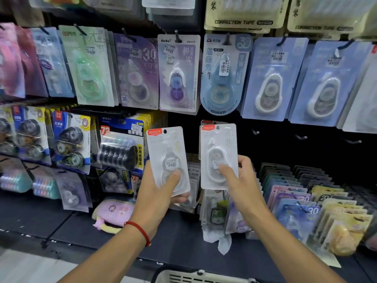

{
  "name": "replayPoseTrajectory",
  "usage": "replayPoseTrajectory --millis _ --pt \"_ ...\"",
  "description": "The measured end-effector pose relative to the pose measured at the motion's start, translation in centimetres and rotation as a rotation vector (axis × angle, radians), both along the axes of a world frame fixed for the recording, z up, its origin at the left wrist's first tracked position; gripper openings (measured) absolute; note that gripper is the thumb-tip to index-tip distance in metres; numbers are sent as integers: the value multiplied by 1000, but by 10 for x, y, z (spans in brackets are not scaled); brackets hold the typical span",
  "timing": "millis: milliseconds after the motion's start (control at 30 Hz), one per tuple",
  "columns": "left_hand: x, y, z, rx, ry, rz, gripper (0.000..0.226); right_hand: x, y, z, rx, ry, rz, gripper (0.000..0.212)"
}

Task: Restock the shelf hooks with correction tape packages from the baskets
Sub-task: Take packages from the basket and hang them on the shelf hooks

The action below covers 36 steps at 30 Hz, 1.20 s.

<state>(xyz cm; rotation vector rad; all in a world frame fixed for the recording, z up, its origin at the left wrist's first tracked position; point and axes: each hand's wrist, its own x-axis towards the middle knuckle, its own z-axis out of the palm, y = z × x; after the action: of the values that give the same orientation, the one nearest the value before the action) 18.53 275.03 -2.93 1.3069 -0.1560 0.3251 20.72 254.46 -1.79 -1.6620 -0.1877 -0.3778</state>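
Observation:
My left hand (161, 193) grips a white correction tape package (166, 152) with a red top label, held upright in front of the shelf. My right hand (238, 180) grips a matching white package (217, 152), its hang hole near the dark back panel. Bare metal hooks (255, 132), (302, 137), (353, 141) stick out of the panel to the right of that package. A white basket (195, 276) shows at the bottom edge, below my arms.
Rows of hanging correction tape packages (179, 72) fill the hooks above. Black refill packs (120, 152) hang at left. Upright package rows (295, 205) stand on the dark shelf (61, 221) at right. A pink pouch (114, 213) lies on the shelf.

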Motion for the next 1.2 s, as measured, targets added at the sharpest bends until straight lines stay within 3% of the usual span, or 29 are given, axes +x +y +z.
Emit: replayPoseTrajectory --millis 233,367,400,500,633,800,933,1100,1200 --pt "0 3 1 46 -19 24 56 -2 4 -4 -105 -65 -146 25" --pt "-2 2 0 180 -59 5 51 -1 3 -6 -519 152 -238 67" --pt "-2 1 -1 197 -69 -12 50 -1 3 -6 -534 156 -243 66" --pt "-4 -1 -4 218 -70 -71 50 -5 6 -2 -363 62 -49 33" --pt "-5 -7 -3 201 -29 -163 52 -9 11 0 -228 27 217 20" --pt "-7 -13 -3 202 10 -175 57 -7 9 -4 -57 34 121 17" --pt "-9 -18 0 221 24 -190 63 -5 6 0 27 41 40 27" --pt "-10 -21 3 155 27 -208 59 -7 5 3 52 -24 2 23" --pt "-12 -17 5 338 29 -146 56 -7 5 3 -38 -20 -72 22"
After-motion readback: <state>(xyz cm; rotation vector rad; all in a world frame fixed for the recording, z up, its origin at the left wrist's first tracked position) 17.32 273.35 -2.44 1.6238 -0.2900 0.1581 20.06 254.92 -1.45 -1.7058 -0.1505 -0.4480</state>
